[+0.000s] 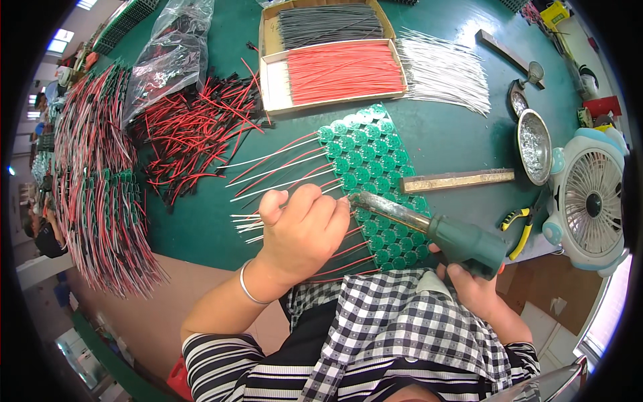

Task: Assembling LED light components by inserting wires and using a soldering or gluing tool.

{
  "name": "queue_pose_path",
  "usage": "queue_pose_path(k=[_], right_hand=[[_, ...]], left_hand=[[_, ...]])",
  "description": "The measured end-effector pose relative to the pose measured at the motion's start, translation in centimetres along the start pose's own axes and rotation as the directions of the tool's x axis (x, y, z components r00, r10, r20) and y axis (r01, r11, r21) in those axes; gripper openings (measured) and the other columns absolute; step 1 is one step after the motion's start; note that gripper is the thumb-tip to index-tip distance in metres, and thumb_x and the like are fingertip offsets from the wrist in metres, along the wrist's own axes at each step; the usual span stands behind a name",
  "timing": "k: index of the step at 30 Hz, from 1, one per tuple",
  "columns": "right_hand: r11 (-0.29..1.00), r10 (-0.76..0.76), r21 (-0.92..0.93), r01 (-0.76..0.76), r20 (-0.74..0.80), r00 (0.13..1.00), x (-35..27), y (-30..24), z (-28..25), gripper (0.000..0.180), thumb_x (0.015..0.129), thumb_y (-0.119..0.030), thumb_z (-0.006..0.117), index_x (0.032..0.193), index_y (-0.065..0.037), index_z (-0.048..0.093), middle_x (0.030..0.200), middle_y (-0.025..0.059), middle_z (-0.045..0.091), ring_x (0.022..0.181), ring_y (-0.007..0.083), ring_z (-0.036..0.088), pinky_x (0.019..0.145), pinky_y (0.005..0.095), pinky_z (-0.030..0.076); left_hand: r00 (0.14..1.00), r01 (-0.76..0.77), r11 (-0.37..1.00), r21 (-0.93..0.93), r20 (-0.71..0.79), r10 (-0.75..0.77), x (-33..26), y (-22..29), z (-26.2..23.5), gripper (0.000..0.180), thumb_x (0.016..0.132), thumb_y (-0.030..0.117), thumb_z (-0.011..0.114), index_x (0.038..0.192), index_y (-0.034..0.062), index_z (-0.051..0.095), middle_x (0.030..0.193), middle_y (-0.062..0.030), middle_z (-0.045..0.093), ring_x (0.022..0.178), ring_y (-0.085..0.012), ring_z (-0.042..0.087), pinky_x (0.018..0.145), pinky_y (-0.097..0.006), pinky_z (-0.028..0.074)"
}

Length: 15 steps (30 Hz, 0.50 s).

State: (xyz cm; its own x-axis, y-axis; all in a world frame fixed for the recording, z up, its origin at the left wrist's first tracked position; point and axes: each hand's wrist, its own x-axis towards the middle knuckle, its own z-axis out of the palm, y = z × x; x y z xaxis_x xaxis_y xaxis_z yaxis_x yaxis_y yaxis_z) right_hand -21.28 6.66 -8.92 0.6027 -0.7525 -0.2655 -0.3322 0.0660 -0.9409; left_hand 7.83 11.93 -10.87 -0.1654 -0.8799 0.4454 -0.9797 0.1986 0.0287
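Note:
A panel of round green circuit boards (pixel 378 161) lies on the table, with red, white and black wires (pixel 281 167) sticking out from its left edge. At that edge my left hand (pixel 301 224) is closed, thumb and finger pinched on what appears to be a wire, its end mostly hidden by the fingers. My right hand (pixel 472 281) grips the dark green handle of a soldering iron (pixel 402 214) from below. The iron's metal barrel slants across the panel, and its tip is right beside my left fingertips.
Boxes hold red wires (pixel 345 70) and black wires (pixel 328 25); white wires (pixel 442 70) lie alongside. Bundled wired boards (pixel 100 174) and a red-black wire heap (pixel 194 134) are left. Rightward are a bar (pixel 459 181), metal bowl (pixel 534 147), yellow-handled pliers (pixel 519 231) and fan (pixel 593 201).

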Motion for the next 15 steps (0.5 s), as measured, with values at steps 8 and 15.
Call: queue_pose_path(k=[8,15], right_hand=[[0.985,0.033,0.169,0.037,-0.390,0.920,-1.7,-0.1,-0.5,0.040,0.093,-0.029,0.052,0.121,0.000,0.051,0.070,0.0096,0.061,0.054,0.0128,0.054,0.050,0.0244,0.043],[0.958,-0.260,-0.157,0.241,-0.831,0.492,-2.1,1.8,-7.4,0.032,0.094,-0.010,0.045,0.123,0.004,0.048,0.113,0.0144,0.061,0.066,0.0125,0.058,0.055,0.0240,0.048]], left_hand=[[1.000,-0.007,1.000,0.005,0.007,0.007,0.1,0.0,-0.1,0.012,0.072,0.016,0.065,0.084,0.0164,0.070,0.075,0.0091,0.059,0.080,-0.0107,0.053,0.081,-0.040,0.024],[1.000,0.004,1.000,0.015,0.007,-0.004,0.0,0.1,0.0,0.013,0.073,0.016,0.065,0.085,0.0165,0.071,0.075,0.0090,0.059,0.080,-0.0108,0.053,0.081,-0.040,0.024]])
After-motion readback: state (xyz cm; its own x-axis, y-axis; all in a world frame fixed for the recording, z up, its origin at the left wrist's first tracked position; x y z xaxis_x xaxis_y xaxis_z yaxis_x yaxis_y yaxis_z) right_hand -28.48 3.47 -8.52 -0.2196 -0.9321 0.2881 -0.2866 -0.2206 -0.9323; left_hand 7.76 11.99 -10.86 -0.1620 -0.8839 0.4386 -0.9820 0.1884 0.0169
